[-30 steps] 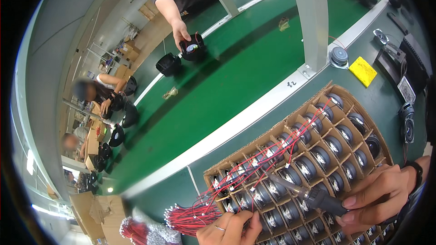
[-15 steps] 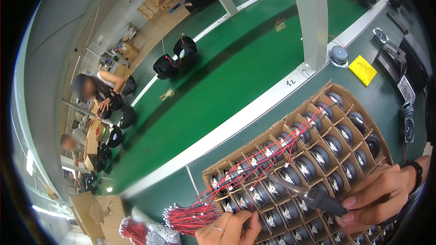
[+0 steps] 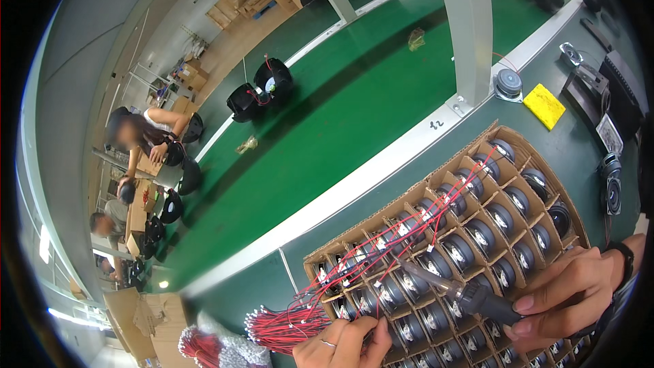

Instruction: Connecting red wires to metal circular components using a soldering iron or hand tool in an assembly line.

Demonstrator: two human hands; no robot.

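Note:
My right hand (image 3: 569, 296) is closed round the dark handle of a soldering iron (image 3: 477, 296). Its tip points left over a cardboard tray (image 3: 572, 221) whose dividers form cells. Round speakers (image 3: 458, 251) with metal rims stand on edge in the cells. By the tray's near left part, my left hand (image 3: 340, 344) is closed in a pinch, a ring on one finger. A thin red wire (image 3: 379, 300) runs down into its fingertips. Red and black wires (image 3: 361, 259) lie across the tray's far rows, some ending at speaker terminals.
Bundles of red-black wires with white connectors (image 3: 286, 324) lie left of the tray. Beyond runs a green conveyor belt (image 3: 327, 143) with black housings (image 3: 242, 102). A yellow sponge (image 3: 544, 106) and a loose speaker (image 3: 507, 84) lie far right, near a metal post (image 3: 466, 34). Co-workers sit at left.
Both my hands and the soldering iron look unmoved. The housings and a yellowish scrap on the belt side have shifted slightly left. The person across the belt has moved mostly out of view.

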